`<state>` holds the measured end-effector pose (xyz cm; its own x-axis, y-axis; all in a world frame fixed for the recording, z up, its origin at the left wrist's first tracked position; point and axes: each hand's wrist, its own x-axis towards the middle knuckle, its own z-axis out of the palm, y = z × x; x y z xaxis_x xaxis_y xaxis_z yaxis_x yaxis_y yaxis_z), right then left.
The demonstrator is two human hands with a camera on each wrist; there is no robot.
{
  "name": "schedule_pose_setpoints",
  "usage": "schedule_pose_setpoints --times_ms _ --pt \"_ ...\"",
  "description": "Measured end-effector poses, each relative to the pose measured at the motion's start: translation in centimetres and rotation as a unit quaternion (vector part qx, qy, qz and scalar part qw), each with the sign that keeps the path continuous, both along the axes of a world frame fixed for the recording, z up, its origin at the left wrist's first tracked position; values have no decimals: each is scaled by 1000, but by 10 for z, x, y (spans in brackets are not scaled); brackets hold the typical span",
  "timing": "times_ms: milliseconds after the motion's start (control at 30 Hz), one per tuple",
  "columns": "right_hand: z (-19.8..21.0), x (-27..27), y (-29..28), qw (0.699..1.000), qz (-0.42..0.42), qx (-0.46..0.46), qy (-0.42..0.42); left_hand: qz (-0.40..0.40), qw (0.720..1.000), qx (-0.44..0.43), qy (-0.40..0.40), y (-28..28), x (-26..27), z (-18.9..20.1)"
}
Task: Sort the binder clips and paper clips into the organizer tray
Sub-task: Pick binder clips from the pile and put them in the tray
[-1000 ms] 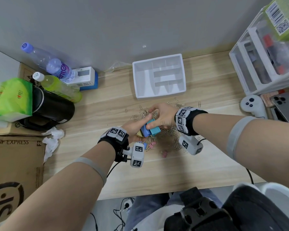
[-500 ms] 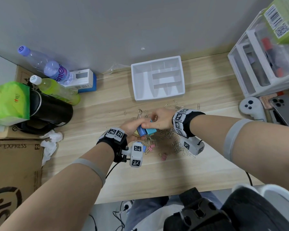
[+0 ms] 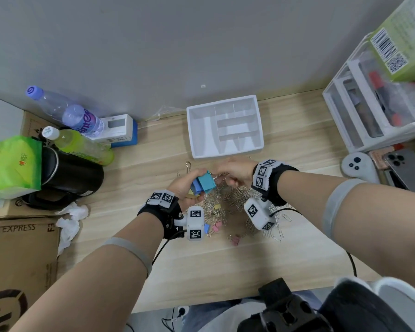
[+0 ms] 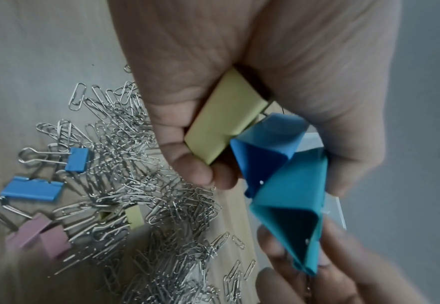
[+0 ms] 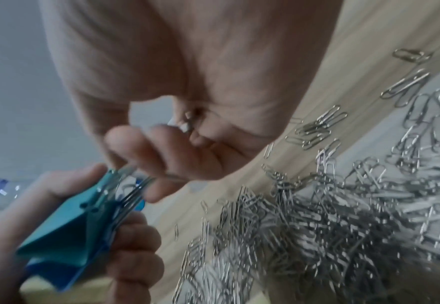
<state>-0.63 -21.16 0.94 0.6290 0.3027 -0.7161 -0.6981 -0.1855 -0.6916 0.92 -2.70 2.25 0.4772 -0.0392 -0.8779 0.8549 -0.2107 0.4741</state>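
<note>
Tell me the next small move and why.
Probably carry the left hand forward to the tray and drop its clips in. It already grips three big binder clips, yellow, blue and teal, the right hand's fingers are at their wire handles, and the tray's compartments look empty just beyond the paper clips.

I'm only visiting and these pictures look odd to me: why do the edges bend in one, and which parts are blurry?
Head view: wide-angle lens bows the wall and desk edges; the organizer tray stays sharp. Left wrist view: the teal binder clip is crisp, the right hand smeared. Right wrist view: the paper clips blur toward the bottom.
</note>
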Motion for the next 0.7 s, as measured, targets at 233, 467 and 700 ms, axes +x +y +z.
schedule_pose_setpoints --times_ms 233,467,700 --pt "13 13 -21 988 -120 71 64 23 999 -33 -14 -25 17 4" --pt "35 45 -58 996 -83 -5 -11 -36 998 -35 -32 -47 40 2" --pt "53 95 -100 958 -19 -235 -164 28 992 13 -124 -64 76 0"
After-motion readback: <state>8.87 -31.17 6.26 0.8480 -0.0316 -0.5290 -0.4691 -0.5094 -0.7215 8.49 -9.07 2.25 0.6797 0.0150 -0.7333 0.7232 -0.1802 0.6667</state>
